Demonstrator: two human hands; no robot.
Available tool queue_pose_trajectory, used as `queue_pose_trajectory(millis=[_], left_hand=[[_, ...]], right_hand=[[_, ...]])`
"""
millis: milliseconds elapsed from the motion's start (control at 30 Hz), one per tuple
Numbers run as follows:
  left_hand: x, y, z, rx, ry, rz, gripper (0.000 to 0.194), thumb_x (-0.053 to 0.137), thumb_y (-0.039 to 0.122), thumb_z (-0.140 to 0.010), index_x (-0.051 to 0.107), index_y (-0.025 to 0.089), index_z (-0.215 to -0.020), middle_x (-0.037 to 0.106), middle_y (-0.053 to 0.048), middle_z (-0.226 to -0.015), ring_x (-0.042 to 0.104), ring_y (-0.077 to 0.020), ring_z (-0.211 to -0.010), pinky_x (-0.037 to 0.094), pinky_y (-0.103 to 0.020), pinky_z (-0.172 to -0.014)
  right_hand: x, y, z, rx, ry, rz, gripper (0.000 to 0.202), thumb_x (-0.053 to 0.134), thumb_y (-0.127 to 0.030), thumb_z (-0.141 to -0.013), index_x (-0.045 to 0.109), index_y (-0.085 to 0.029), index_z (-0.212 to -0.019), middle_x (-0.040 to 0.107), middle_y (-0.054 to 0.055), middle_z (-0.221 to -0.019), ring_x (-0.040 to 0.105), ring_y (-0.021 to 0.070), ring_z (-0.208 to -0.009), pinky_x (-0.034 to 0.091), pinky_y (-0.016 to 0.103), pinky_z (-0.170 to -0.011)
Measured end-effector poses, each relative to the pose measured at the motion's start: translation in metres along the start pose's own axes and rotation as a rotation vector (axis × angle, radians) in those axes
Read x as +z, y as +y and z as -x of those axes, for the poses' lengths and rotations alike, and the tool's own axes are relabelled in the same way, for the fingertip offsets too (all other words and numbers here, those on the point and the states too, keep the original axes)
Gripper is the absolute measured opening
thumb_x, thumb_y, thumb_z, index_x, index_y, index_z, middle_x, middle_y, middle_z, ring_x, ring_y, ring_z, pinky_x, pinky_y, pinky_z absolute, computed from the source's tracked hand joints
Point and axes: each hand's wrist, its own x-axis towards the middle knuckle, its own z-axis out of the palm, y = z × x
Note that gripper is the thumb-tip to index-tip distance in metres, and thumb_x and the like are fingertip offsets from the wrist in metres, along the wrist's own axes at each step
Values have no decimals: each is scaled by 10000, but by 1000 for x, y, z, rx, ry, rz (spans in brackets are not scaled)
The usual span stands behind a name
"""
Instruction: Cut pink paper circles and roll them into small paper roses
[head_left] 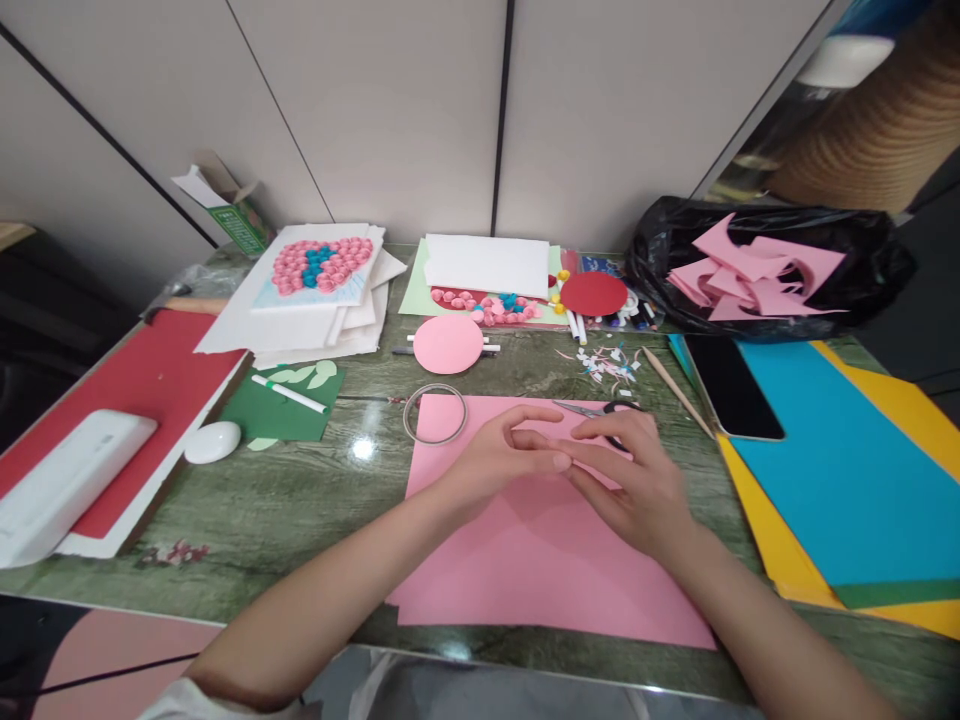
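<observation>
My left hand [504, 455] and my right hand [637, 475] meet above a large sheet of pink paper [525, 570] in front of me. Their fingertips touch, with the fingers loosely curved and apart; nothing shows in either hand. Just behind my right hand lie scissors [621, 408] with dark handles, partly covered by its fingers. A thin round ring [406, 425] rests over the sheet's upper left corner. Beyond it, a pink paper circle [448, 345] lies across some pens.
Left are a red sheet [142, 380], a white case [97, 470] and a white mouse [213, 442]. Rosette artwork [322, 268] and a red circle [594, 294] lie behind. Right are a phone [733, 385], a pencil [679, 390], blue paper [847, 450] and a black bag [877, 265] with pink scraps.
</observation>
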Motion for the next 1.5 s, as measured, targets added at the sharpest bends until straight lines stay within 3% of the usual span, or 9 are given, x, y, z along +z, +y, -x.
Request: queue_pose_trajectory(millis=[167, 400, 733, 967, 1133, 1400, 1500], left_hand=[[-5, 6, 0, -25, -76, -83, 454, 782, 223, -620, 597, 205, -1033, 638, 15, -693, 586, -111, -682, 397, -256, -691], [-2, 3, 1, -43, -32, -82, 406, 739, 316, -679, 607, 203, -1046, 646, -20, -789, 551, -114, -705, 337, -235, -612], [5, -3, 2, 1, -87, 40, 383, 770, 172, -631, 631, 185, -988, 663, -10, -753, 606, -140, -787, 420, -316, -828], [2, -7, 1, -34, 46, 23, 423, 780, 206, -620, 609, 213, -1007, 665, 8, -740, 576, -108, -681, 385, -258, -685], [-1, -6, 1, -55, 94, -47, 444, 777, 271, -626, 597, 221, -1029, 651, 11, -733, 563, -111, -698, 360, -253, -654], [-2, 3, 0, -38, 41, -119, 461, 774, 242, -620, 585, 210, -1039, 656, -13, -762, 582, -120, -702, 402, -249, -647], [-2, 6, 0, -11, 10, -116, 430, 770, 212, -621, 602, 203, -1017, 658, -13, -767, 590, -115, -715, 419, -245, -664]], right_hand=[[1, -1, 0, 119, -145, -242, 233, 560, -155, -854, 642, -287, -1029, 584, 48, -974, 548, 188, -893, 455, 357, -757], [2, 0, 1, 264, -7, -286, 93, 685, -187, -762, 649, -255, -814, 566, 25, -894, 561, 185, -866, 463, 343, -741], [2, -6, -4, 179, 28, -158, 134, 648, -183, -771, 561, -219, -676, 582, 31, -842, 554, 186, -792, 443, 340, -683], [3, -3, 0, -11, 60, 158, 135, 655, -165, -758, 621, -241, -865, 621, 33, -836, 544, 191, -755, 374, 380, -712], [3, -2, 2, -35, 68, 158, 187, 664, -152, -754, 623, -241, -913, 618, 43, -852, 549, 199, -766, 376, 379, -703], [1, 0, 1, 84, -120, -68, 263, 572, -159, -843, 630, -275, -1072, 609, 63, -980, 537, 210, -895, 431, 392, -766], [1, 0, -1, 185, -216, -197, 229, 557, -164, -856, 646, -274, -1036, 609, 56, -995, 553, 198, -943, 473, 363, -784]])
